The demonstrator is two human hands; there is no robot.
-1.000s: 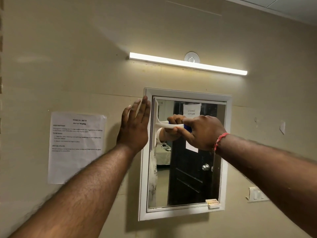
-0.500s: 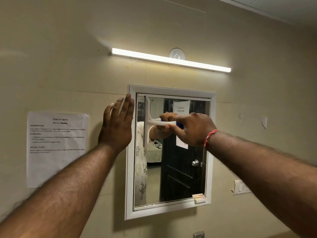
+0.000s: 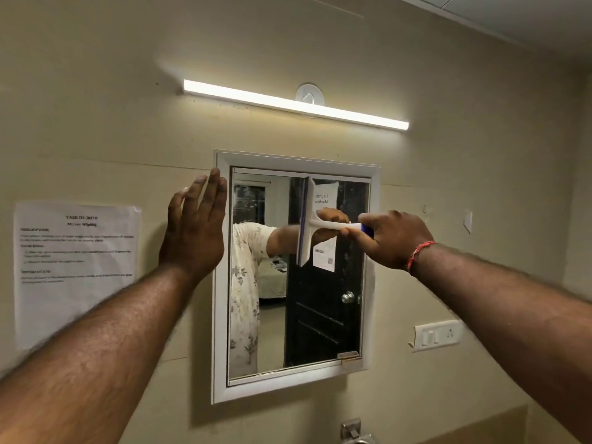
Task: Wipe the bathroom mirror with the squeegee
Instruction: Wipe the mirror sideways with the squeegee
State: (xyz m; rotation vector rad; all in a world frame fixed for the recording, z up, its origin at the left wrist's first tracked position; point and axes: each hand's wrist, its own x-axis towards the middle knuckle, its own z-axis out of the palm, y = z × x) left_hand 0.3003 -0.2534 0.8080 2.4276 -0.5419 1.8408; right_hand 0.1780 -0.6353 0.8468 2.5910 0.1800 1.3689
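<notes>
Left of the mirror (image 3: 256, 315), a printed sheet (image 3: 77, 270) is stuck to the wall. Nearer the mirror, the left hand (image 3: 195, 232) lies flat against the wall beside the mirror's left frame edge, fingers (image 3: 211, 200) straight and close together, holding nothing; it looks like a brace. On the mirror's upper half sits the squeegee (image 3: 306, 224): its blade stands upright, long axis vertical, pressed against the glass near the mirror's middle, with smears visible on the glass left of it. Its handle runs rightward from the blade into the right hand (image 3: 394, 240), whose fingers are clamped round the blue grip, so the blade lies left of that hand. With an upright blade, the stroke is probably sideways across the glass. Right of the mirror, a switch plate (image 3: 439, 334) is mounted on the wall. No containers are visible.
</notes>
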